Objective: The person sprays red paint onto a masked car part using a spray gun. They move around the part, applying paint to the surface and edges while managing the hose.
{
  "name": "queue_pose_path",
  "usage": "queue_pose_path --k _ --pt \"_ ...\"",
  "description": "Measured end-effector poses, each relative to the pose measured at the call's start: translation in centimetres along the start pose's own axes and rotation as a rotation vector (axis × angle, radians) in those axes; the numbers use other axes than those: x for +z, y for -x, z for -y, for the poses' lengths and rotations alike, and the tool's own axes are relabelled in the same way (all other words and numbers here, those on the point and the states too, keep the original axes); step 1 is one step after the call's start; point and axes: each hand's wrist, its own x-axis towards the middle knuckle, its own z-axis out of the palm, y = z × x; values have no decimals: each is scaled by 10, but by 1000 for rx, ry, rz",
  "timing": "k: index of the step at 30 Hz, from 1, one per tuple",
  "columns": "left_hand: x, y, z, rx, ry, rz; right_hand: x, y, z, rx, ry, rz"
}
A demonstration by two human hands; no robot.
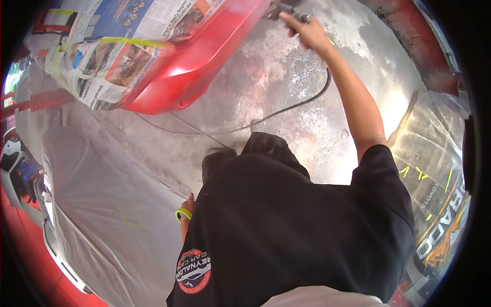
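Observation:
My right hand (309,33) is stretched out at the top of the head view, its fingers wrapped round a spray gun (286,10). The gun is partly blurred and points toward the glossy red car bumper (199,66). A grey hose (307,102) hangs below that hand and runs across the floor. Down by my left side, my left hand (188,204) shows only in part beside my black shirt; most of its fingers are hidden. A yellow-green band (182,211), perhaps a tape roll, sits around the left wrist.
Newspaper (135,64) held with yellow tape covers the area above and left of the bumper. Clear plastic sheeting (102,204) drapes over something at left. At right stands a plastic-covered panel (434,179) with printed lettering. Wet-looking concrete floor (276,77) lies between.

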Motion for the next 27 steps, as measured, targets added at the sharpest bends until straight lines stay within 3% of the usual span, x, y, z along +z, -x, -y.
queue_pose_path --k 7,10,12,15,17,18,21,24,25,27 --pt "18 -15 -1 47 -8 86 8 -26 -9 -281 52 -430" --pt "19 -28 4 53 3 137 29 19 8 95 -33 -126" --pt "16 -37 -1 55 29 198 49 41 6 145 -119 20" --pt "-15 -49 -19 -9 150 345 67 55 6 118 -100 172" --pt "-34 -66 -32 -104 353 336 79 52 -2 110 -55 178" --pt "-27 -94 -24 -194 543 234 83 46 -7 117 -74 168" --pt "-56 -55 -77 60 674 7 82 27 -14 148 -65 169" --pt "-42 -25 -111 127 732 -70 81 8 -59 -12 -26 132" --pt "-34 -19 -118 132 743 -96 70 8 -63 0 3 216" --pt "9 -29 -114 -73 872 19 57 13 -99 -115 110 208"
